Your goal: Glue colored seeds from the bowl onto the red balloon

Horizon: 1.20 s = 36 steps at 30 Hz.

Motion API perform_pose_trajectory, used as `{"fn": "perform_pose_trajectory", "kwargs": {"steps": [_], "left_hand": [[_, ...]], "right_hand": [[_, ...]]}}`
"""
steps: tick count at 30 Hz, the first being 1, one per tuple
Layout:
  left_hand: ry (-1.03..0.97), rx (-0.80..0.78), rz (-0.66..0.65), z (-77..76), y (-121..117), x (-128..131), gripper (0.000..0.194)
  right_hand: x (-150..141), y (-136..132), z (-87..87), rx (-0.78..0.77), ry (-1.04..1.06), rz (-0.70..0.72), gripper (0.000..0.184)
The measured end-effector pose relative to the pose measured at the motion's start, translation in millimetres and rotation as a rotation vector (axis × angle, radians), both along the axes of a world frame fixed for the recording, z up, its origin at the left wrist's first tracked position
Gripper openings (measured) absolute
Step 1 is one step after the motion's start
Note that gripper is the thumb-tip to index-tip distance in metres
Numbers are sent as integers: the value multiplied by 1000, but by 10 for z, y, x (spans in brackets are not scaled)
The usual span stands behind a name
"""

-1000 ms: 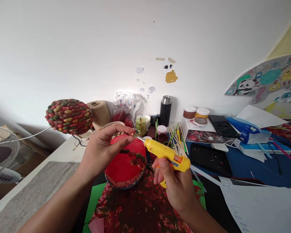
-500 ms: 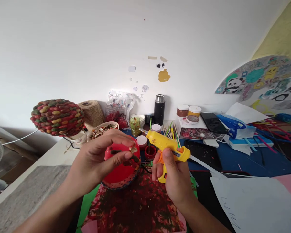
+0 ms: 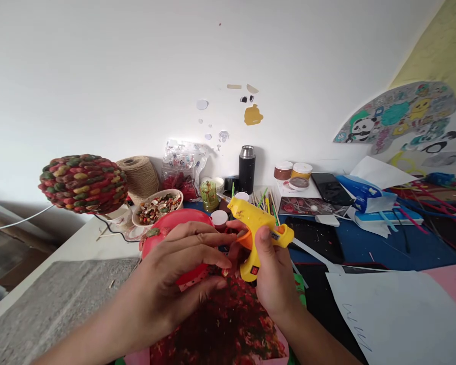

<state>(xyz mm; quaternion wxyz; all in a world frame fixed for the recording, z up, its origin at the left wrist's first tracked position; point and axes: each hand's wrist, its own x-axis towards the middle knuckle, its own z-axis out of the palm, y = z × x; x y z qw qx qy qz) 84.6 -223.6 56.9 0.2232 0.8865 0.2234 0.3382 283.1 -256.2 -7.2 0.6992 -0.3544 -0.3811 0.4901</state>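
Yellow hot-glue gun point(image 3: 256, 218), one: raised over the near worktop point(image 3: 84, 247), nozzle pointing up and to the left, orange trigger point(image 3: 246, 239) at the front, red switch point(image 3: 254, 270) low on the handle.

Right hand point(image 3: 276, 281): fingers closed round the glue gun's handle, thumb laid along the near side.

Left hand point(image 3: 167, 276): just beside the gun, thumb and index finger set narrow on a small shell point(image 3: 225, 272), red and pale; the other fingers extend above.

Red rounded form point(image 3: 177, 218), smooth: behind the left hand and partly covered by it, green shells point(image 3: 151, 232) on its left part.

Red-stained sheet point(image 3: 228, 324): beneath both hands, dark in the middle.

Shell-covered ball point(image 3: 82, 183), red, green, brown and yellow: far left, beside a twine spool point(image 3: 140, 177).

White bowl point(image 3: 135, 219): filled with mixed shells, between spool and red form.

Black flask point(image 3: 247, 171): upright against the wall.

Lidded jars, two, brown point(image 3: 283, 172) and yellow point(image 3: 302, 173): side by side.

Black smartphone point(image 3: 331, 188): right of the jars.

Black tray point(image 3: 321, 246): below the phone.
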Motion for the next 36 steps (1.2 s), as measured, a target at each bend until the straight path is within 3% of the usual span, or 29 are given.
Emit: {"fn": "perform_pose_trajectory", "kwargs": {"steps": [5,12,16,17,19,22,25,28,36], "left_hand": [[19,-2,1,-17,7,20,10],[147,73,-77,10,-176,52,21],[290,-114,-396,118,-328,43,19],[279,-156,-419,136,-328,28,18],[147,-213,-268,145,-246,-23,15],[-224,-316,173,90,63,-143,5],[-523,-452,399,4,405,-253,31],[-548,-524,431,-56,560,-289,40],[-451,-464,389,-92,518,-211,33]], "right_hand": [[2,17,-15,14,6,-16,57],[8,5,-34,-42,-119,-137,70],[-10,7,-28,-116,-74,-70,75],[-13,11,-26,-125,-46,-48,75],[-14,19,-19,-126,-2,-24,73],[-15,9,1,-87,4,-19,70],[-27,-25,8,-41,-39,-14,71],[-48,-66,-11,-8,-102,-8,69],[-86,-81,-86,7,-264,-75,71]]}}
